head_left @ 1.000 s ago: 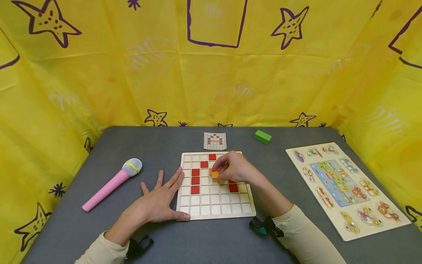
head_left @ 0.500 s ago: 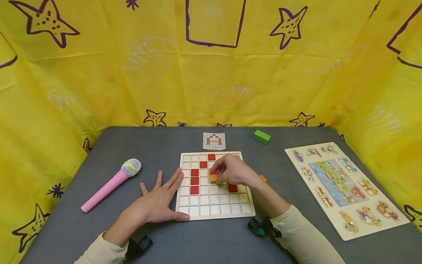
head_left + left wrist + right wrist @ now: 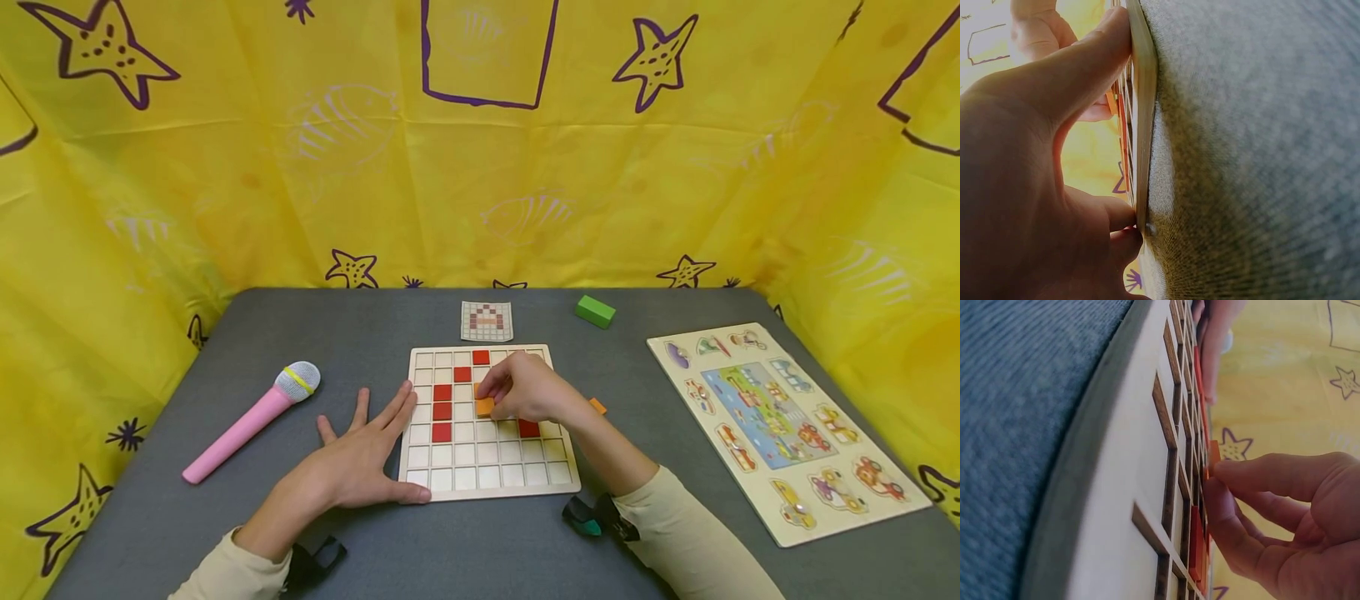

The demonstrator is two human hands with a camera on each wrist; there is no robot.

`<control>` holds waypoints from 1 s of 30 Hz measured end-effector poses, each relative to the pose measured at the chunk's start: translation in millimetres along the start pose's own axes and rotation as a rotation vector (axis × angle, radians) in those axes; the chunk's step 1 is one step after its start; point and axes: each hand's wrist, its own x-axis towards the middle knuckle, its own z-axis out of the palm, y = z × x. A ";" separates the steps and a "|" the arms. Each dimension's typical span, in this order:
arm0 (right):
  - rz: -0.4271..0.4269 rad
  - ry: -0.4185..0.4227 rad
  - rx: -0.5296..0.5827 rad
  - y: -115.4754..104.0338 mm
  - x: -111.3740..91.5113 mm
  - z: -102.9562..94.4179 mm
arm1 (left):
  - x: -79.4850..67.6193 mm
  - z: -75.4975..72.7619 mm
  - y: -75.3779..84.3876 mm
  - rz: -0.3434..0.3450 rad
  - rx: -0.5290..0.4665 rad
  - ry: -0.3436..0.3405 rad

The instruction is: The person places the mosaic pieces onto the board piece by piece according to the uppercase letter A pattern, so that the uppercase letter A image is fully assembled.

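Observation:
A wooden grid board (image 3: 487, 477) lies on the dark table, with red square tiles (image 3: 442, 410) in some of its cells. My left hand (image 3: 356, 462) rests along the board's left side, fingers spread and straight, thumb at the near left corner. Over the middle of the grid, my right hand (image 3: 534, 387) pinches an orange square tile (image 3: 485, 407) between thumb and fingers. In the right wrist view that orange tile (image 3: 1214, 453) stands tilted at the board's surface. Another bit of orange shows just beyond it, mostly hidden by the fingers.
A small pattern card (image 3: 487, 322) lies behind the board, a green block (image 3: 596, 312) to its right. One loose orange piece (image 3: 597, 406) peeks out past the right forearm. A pink toy microphone (image 3: 251, 422) lies at left, a wooden picture puzzle (image 3: 787, 433) at right.
My right hand has come slightly toward me with the orange tile, now lower over the grid. The loose orange piece beside the forearm has come into sight. The left hand stays put.

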 end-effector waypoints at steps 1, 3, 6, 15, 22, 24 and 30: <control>0.002 0.000 -0.002 -0.2 -0.1 -0.1 | -0.1 0.0 0.0 0.000 0.000 0.000; 0.008 -0.001 -0.004 -0.2 -0.1 -0.4 | 0.0 0.0 0.0 0.001 -0.002 -0.001; 0.016 -0.001 -0.008 -1.3 -0.6 -1.0 | 0.6 0.3 -0.4 0.004 -0.005 -0.001; -0.004 -0.007 0.025 -2.4 -0.7 0.9 | 0.8 1.7 -1.5 0.009 0.008 0.015; -0.004 -0.012 0.030 -6.3 -1.6 5.7 | 0.2 1.7 -1.4 0.009 0.003 0.014; -0.007 -0.010 0.024 -7.5 -1.4 6.5 | 0.3 1.5 -1.4 0.008 0.001 0.011; -0.023 -0.013 0.016 -11.8 0.9 7.8 | 0.3 0.9 -0.9 0.008 -0.002 0.009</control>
